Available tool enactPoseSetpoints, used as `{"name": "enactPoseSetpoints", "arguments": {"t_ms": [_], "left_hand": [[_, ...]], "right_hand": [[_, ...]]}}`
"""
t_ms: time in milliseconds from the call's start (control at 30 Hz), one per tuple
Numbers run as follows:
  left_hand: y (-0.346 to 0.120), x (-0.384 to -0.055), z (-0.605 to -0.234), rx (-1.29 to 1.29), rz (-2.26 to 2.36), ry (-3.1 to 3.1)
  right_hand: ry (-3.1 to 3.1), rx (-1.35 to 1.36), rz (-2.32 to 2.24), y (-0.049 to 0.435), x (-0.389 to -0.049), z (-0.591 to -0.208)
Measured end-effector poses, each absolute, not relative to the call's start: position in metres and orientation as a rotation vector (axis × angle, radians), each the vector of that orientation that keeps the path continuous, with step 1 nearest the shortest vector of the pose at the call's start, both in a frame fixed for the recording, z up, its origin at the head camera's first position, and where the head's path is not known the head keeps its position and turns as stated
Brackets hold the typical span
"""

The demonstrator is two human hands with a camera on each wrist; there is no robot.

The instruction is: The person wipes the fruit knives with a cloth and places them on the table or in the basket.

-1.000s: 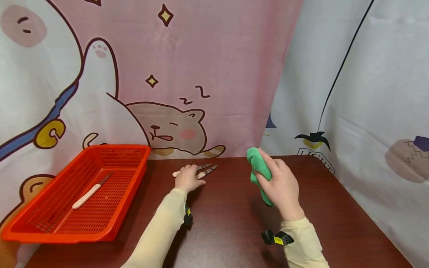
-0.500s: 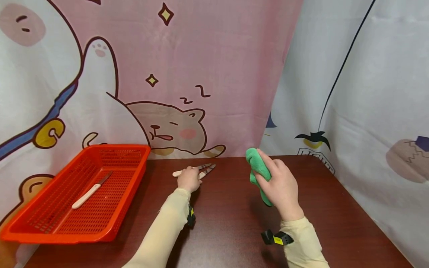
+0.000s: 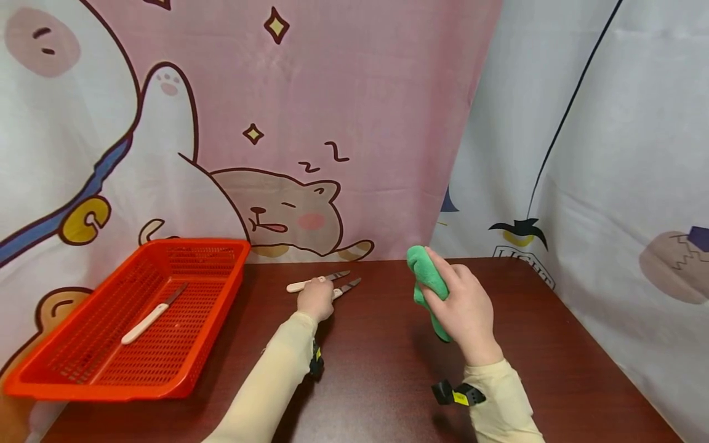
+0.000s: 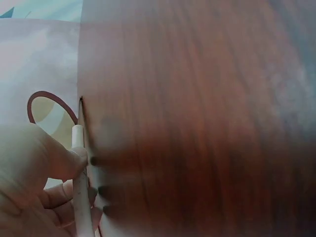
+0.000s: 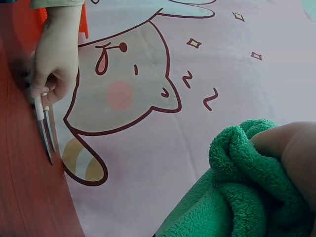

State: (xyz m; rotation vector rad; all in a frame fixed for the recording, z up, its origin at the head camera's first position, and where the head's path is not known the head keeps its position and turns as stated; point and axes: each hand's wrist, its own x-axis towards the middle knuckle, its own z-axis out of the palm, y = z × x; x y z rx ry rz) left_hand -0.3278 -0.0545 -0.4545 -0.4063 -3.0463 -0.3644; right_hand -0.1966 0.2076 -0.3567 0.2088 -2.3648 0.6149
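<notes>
My left hand (image 3: 316,299) pinches a white-handled knife (image 3: 346,288) near the far edge of the table, its blade pointing away to the right. In the left wrist view, thumb and fingers meet around the white handle (image 4: 82,197). Just behind that hand lies a second white-handled knife (image 3: 299,286), partly hidden by the fingers. My right hand (image 3: 468,307) grips a folded green towel (image 3: 425,271) above the table's right half. The towel's fluffy folds (image 5: 242,163) bulge beside the thumb in the right wrist view.
An orange-red perforated plastic basket (image 3: 100,392) stands on the left, with another white-handled knife (image 3: 145,323) lying in it. The dark wooden table (image 3: 371,369) reaches back to a cartoon-printed curtain (image 3: 388,123).
My left hand's fingers have drawn in around the nearer knife, which has shifted slightly. The right hand and towel have stayed almost still.
</notes>
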Motion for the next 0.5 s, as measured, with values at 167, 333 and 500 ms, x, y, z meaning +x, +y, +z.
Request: {"name": "enactPoseSetpoints", "arguments": {"t_ms": [167, 333, 500], "left_hand": [[-0.058, -0.324, -0.451, -0.489, -0.470, -3.052], [-0.061, -0.320, -0.449, -0.544, -0.684, -3.024], [-0.062, -0.311, -0.445, -0.631, -0.872, -2.894]], "right_hand": [[-2.362, 0.210, 0.620, 0.208, -0.196, -0.356], [-2.355, 0.214, 0.619, 0.208, -0.195, -0.355], [-2.353, 0.218, 0.619, 0.208, -0.195, -0.354]]}}
